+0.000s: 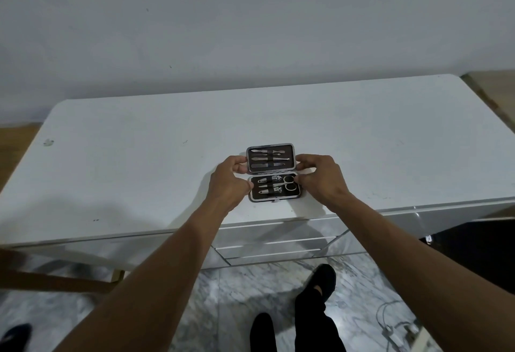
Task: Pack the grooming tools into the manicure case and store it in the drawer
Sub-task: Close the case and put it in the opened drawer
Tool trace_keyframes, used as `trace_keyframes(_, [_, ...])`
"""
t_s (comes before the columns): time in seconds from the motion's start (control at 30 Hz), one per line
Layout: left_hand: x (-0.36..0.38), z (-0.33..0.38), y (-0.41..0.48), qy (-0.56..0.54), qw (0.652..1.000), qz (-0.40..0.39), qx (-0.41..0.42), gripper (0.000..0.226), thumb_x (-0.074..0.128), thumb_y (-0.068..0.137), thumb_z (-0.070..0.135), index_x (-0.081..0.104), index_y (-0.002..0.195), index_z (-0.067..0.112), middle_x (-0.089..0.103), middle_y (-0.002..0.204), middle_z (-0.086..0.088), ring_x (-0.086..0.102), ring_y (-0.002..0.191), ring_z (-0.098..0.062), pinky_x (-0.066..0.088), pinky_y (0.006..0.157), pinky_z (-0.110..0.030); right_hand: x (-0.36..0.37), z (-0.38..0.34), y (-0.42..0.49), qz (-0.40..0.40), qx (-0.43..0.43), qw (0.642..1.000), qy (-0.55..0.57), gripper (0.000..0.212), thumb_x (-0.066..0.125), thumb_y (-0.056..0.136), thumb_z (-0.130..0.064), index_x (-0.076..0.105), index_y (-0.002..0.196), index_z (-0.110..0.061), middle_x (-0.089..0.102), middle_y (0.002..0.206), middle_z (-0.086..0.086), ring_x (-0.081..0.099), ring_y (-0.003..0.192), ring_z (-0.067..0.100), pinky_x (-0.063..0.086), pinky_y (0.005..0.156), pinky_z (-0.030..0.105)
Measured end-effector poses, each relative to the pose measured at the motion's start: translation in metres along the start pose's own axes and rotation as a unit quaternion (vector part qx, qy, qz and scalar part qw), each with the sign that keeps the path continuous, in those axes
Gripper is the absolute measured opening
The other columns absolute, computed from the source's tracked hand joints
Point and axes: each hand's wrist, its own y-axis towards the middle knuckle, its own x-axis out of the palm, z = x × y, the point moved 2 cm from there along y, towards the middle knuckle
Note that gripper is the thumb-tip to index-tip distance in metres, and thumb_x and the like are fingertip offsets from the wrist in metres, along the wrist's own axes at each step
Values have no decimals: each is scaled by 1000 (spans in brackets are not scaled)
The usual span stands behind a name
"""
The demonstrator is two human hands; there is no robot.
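Observation:
A small manicure case [271, 153] with a metal rim and dark lining lies wide open on the white desk top [139, 162], near its front edge. Its far half holds slim metal tools [269, 159] under elastic straps. Clippers and small scissors [288, 183] sit in its near half. My left hand [230, 181] grips the case's left side, fingers on the far half's edge and thumb at the near half. At the right side my right hand [320, 180] pinches the case the same way.
Below the desk's front edge, right under the case, are shut white drawers [278, 243]. The floor is marble tile, with white cables [390, 326] at lower right. A wooden chair frame [55, 279] stands at lower left, a dark object [479, 251] at right.

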Motion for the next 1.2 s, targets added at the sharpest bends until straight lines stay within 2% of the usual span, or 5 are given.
trace_keyframes(0.27, [2, -7, -12, -5, 998, 44, 52, 45, 72, 78, 2, 62, 114, 27, 68, 93, 6, 69, 79, -14, 56, 82, -35, 3, 10, -4, 21, 0, 998, 58, 19, 68, 83, -31, 74, 100, -24, 76, 100, -4, 71, 93, 15, 55, 93, 39])
trace_keyframes(0.47, [6, -8, -20, -112, 992, 57, 22, 37, 64, 77, 63, 69, 93, 30, 74, 81, 5, 71, 82, -14, 59, 83, -42, 6, 9, -5, 30, 61, 986, 155, 87, 52, 67, -85, 66, 88, -2, 74, 91, 15, 73, 85, 34, 57, 84, 53])
trace_keyframes(0.97, [6, -23, -43, -70, 992, 42, 94, 27, 72, 87, 22, 71, 114, 22, 69, 86, 31, 65, 93, 7, 46, 85, -9, -2, 26, -23, -4, 23, 991, 132, 24, 79, 78, -27, 75, 99, -15, 77, 92, -1, 72, 88, 12, 56, 93, 33])
trace_keyframes(1.1, [8, -23, -44, 24, 988, 65, 141, 41, 76, 82, 17, 67, 121, 9, 66, 115, 4, 61, 103, -8, 40, 80, 2, 0, 24, -26, -2, -16, 1000, 25, 33, 79, 78, -23, 73, 109, -14, 74, 99, -4, 65, 79, -1, 46, 70, -1])
trace_keyframes(1.2, [10, -26, -42, 47, 985, 74, 148, 43, 78, 81, 16, 66, 121, 8, 67, 117, -4, 61, 101, -10, 43, 79, -2, -1, 18, -28, -6, -37, 999, -14, 38, 77, 81, -22, 69, 117, -15, 73, 110, 0, 66, 85, 6, 45, 75, 4])
